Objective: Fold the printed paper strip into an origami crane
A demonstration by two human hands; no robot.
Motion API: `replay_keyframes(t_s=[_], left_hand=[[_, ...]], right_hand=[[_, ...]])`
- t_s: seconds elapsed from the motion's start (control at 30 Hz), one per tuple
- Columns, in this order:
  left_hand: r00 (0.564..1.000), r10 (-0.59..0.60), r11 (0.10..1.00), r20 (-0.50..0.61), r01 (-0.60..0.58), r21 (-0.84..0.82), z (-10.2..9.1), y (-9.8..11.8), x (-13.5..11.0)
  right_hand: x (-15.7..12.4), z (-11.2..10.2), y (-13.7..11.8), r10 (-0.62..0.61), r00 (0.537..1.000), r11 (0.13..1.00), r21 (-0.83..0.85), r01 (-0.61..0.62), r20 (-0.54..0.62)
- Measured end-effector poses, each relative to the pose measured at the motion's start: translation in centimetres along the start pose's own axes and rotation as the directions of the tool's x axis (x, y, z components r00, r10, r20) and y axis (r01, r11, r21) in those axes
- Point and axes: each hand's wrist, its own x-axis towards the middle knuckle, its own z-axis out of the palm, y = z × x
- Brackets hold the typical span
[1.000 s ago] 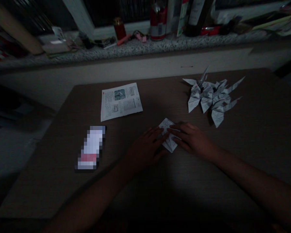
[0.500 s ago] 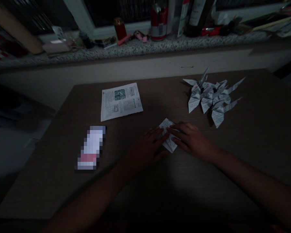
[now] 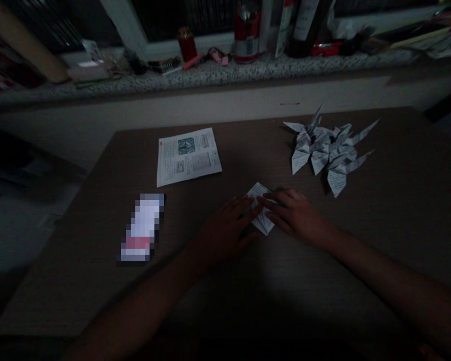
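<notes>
A small diamond of folded printed paper (image 3: 263,223) lies flat on the table in front of me. From its left side, my left hand (image 3: 229,225) rests with fingers stretched over the paper, the fingertips pressing near its middle. My right hand (image 3: 295,213) comes in from the right, fingers spread, its tips on the paper's upper right part. Both hands hide parts of the paper's edges. Neither hand is closed around it.
Several folded paper cranes (image 3: 328,150) stand bunched at the back right of the table (image 3: 97,200). A printed sheet (image 3: 190,158) lies at the back left, with a blurred-out phone (image 3: 141,228) nearer me. Bottles, a red can (image 3: 247,37) and clutter line the stone windowsill (image 3: 206,72).
</notes>
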Motion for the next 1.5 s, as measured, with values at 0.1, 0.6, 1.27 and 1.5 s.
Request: replay_keyframes(t_s=[0.1, 0.6, 1.27, 1.5], left_hand=[[1.0, 0.007, 1.0, -0.006, -0.007, 0.011, 0.1, 0.0, 0.0], [0.999, 0.044, 0.998, 0.006, -0.043, -0.042, -0.8, -1.3, -0.1], [0.977, 0.205, 0.979, 0.067, -0.204, -0.016, -0.5, -2.1, -0.8], [0.98, 0.191, 0.981, 0.047, -0.192, 0.028, 0.1, -1.7, -1.2]], right_hand=[[0.0, 0.0, -0.1, -0.008, 1.0, 1.0, -0.022, 0.008, 0.001], [0.1, 0.1, 0.3, -0.027, 0.999, 0.999, -0.036, 0.027, 0.022], [0.2, 0.2, 0.2, -0.012, 1.0, 1.0, -0.014, 0.012, 0.019], [0.3, 0.2, 0.2, 0.005, 1.0, 1.0, 0.002, -0.005, 0.016]])
